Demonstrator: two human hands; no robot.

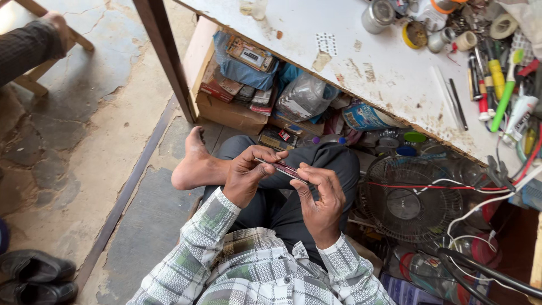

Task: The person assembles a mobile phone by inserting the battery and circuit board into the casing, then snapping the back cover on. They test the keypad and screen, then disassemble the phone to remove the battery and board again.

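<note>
I look down from the head camera at a stained white workbench point(389, 73) that runs across the upper right, its top crowded at the far end with tins, tape rolls, tubes, a green toothbrush point(504, 93) and pens. Left of it lies a cracked stone floor point(84, 124), with a pair of black shoes point(35, 277) at the bottom left corner. Under the bench stands an open cardboard box point(226, 107) stuffed with packets and bags. To the right of my lap rests a round wire fan guard point(407, 200), crossed by red and white wires point(451, 183).

I am seated in dark trousers and a checked shirt, one leg crossed so that my bare foot point(195, 164) points toward the bench leg. At the top left another person's sleeve and hand point(56, 25) rest on a wooden frame, well apart from me.

My left hand point(245, 175) and right hand point(323, 195) meet above my knee. Between them is a thin flat device point(280, 168), dark with a reddish edge, seen nearly edge-on and tilted down to the right. My left hand's fingers curl over its upper end, closed on it. My right hand's thumb and fingertips pinch its lower end, also closed on it.
</note>
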